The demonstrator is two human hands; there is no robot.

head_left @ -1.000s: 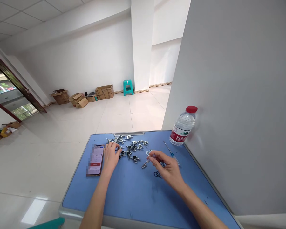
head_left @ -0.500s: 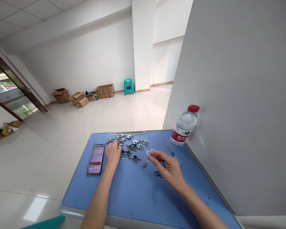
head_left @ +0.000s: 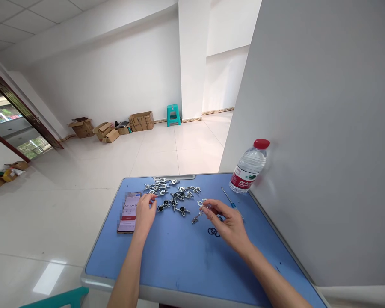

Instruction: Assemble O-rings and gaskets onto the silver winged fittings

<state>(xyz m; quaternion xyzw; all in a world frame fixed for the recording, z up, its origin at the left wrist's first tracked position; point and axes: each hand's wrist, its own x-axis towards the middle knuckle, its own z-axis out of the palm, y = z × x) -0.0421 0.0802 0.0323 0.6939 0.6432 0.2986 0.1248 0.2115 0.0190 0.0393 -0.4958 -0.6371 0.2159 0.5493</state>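
My left hand [head_left: 145,213] hovers at the left of the blue table, between the phone [head_left: 128,214] and a spread of small metal fittings [head_left: 158,187]. Its fingers are slightly bent and apart, with nothing visible in them. Several of the fittings have round black centres [head_left: 182,209]. My right hand [head_left: 227,220] is pinched, thumb against forefinger, on something small and shiny that I cannot make out. Just left of those fingertips lie small screws [head_left: 195,220]. Flat metal plates [head_left: 199,203] lie behind the fingertips. Black rubber rings [head_left: 213,232] are partly hidden beneath the right hand.
A water bottle [head_left: 249,167] with a red cap stands at the table's right edge by the grey panel [head_left: 324,149]. A blue-handled screwdriver [head_left: 229,199] lies near it. Cardboard boxes [head_left: 141,121] and a teal stool [head_left: 173,115] stand along the far wall.
My left hand has drawn back from the metal fittings toward the phone, and its fingers have come apart. My right hand keeps its pinch in nearly the same place.
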